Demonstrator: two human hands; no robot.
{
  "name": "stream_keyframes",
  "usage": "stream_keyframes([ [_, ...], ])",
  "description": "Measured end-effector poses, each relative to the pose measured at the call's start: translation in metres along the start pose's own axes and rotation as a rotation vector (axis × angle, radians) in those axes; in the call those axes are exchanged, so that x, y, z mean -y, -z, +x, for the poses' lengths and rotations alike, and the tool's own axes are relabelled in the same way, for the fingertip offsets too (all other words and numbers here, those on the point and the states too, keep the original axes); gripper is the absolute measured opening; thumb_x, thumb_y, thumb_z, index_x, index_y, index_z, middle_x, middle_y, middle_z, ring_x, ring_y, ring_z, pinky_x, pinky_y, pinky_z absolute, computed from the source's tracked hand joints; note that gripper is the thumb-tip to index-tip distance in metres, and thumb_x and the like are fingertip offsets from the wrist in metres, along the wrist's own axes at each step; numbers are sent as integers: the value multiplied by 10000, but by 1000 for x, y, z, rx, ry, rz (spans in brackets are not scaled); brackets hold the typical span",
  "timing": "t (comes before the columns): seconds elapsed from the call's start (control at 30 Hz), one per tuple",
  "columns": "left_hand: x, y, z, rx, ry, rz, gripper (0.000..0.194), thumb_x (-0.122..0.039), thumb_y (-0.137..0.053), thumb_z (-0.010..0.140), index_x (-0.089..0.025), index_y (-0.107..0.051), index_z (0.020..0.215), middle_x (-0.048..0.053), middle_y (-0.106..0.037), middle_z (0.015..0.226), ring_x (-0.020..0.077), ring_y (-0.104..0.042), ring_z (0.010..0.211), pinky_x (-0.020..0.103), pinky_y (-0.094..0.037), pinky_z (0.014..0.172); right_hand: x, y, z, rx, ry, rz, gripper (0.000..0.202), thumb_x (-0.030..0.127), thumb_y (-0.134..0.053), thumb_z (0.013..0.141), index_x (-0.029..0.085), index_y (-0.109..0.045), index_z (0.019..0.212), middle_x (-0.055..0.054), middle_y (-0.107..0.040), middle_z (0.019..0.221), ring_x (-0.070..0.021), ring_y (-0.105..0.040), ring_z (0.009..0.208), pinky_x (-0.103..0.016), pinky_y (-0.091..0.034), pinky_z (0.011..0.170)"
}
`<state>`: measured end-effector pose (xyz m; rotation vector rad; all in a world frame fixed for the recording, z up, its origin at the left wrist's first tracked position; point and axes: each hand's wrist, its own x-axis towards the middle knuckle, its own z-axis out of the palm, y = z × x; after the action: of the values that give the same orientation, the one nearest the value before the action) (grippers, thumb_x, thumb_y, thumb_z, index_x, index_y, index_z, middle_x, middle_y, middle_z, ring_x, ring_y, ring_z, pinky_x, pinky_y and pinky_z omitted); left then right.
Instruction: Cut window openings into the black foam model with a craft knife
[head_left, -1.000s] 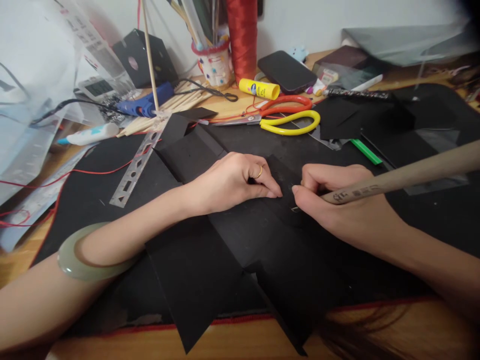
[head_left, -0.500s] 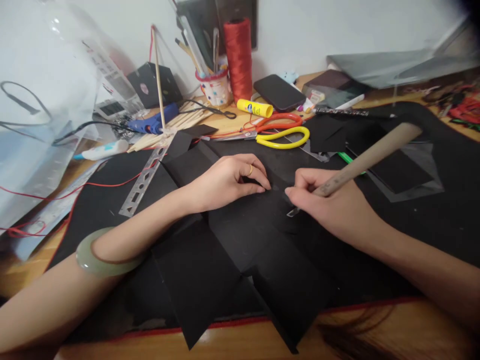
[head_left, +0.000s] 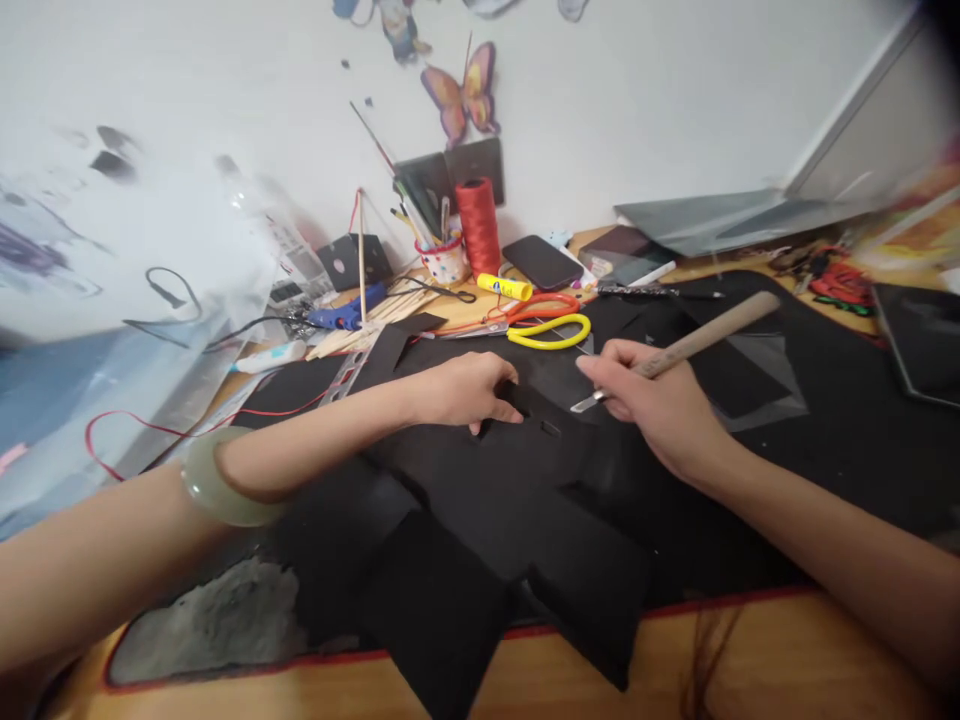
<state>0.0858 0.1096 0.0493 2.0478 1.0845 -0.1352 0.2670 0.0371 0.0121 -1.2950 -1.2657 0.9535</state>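
A black paper sheet (head_left: 480,490) with angular flaps lies on the black mat, its near points hanging past the front edge. My left hand (head_left: 469,390) pinches the sheet's far part between curled fingers and thumb. Close to that thumb the paper has a small rectangular slot (head_left: 550,429). Between the fingers of my right hand (head_left: 660,395) is a craft knife (head_left: 705,335) with a pale handle, held like a pen. Its blade points left, just to the right of the slot; whether it touches the paper I cannot tell.
Scissors (head_left: 551,332) with yellow and orange handles lie beyond my hands, near a yellow glue stick (head_left: 504,288). Behind stand a red thread spool (head_left: 478,228) and a pen cup (head_left: 442,262). A blue glue gun (head_left: 345,312) and wooden sticks lie left; a phone (head_left: 541,262) lies at the back.
The view has tilted up, showing more wall. My left hand has curled from resting on the paper to gripping it, and the paper has shifted. The slot now shows. The knife stays in my right hand.
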Motion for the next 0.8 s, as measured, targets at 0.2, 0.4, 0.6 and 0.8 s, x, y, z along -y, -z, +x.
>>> stream_keyframes([
  [0.2, 11, 5, -36, -141, 300, -378, 342, -338, -545, 779, -122, -422, 1013, -38, -508, 501, 119, -568, 448, 178, -421, 435, 19, 25, 11, -214, 101, 61, 262, 365, -597, 737, 174, -490, 593, 49, -367, 487, -60, -304, 446, -232, -177, 403],
  [0.4, 22, -23, -66, -212, 456, -693, 233, -240, -498, 826, -127, -363, 977, -16, -517, 609, 95, -598, 499, 154, -461, 465, 26, 19, 3, -159, 62, -141, 249, 403, -635, 688, 180, -538, 633, 38, -450, 525, -64, -365, 471, -215, -234, 414],
  [0.6, 30, -35, -75, -350, 407, -723, 267, -240, -491, 829, -126, -341, 1019, 18, -513, 735, 87, -568, 502, 201, -480, 501, 38, -17, -2, 120, 27, -331, 179, 322, -616, 693, 183, -512, 650, 43, -508, 515, -70, -432, 466, -197, -310, 435],
  [0.8, 47, -27, -76, -670, 23, 35, 348, -208, -598, 746, -213, -460, 1066, 53, -456, 1085, 180, -520, 858, 312, -461, 714, 45, -42, 20, 391, -5, -373, 153, 197, -563, 671, 190, -424, 606, 63, -431, 499, -70, -404, 446, -200, -285, 417],
])
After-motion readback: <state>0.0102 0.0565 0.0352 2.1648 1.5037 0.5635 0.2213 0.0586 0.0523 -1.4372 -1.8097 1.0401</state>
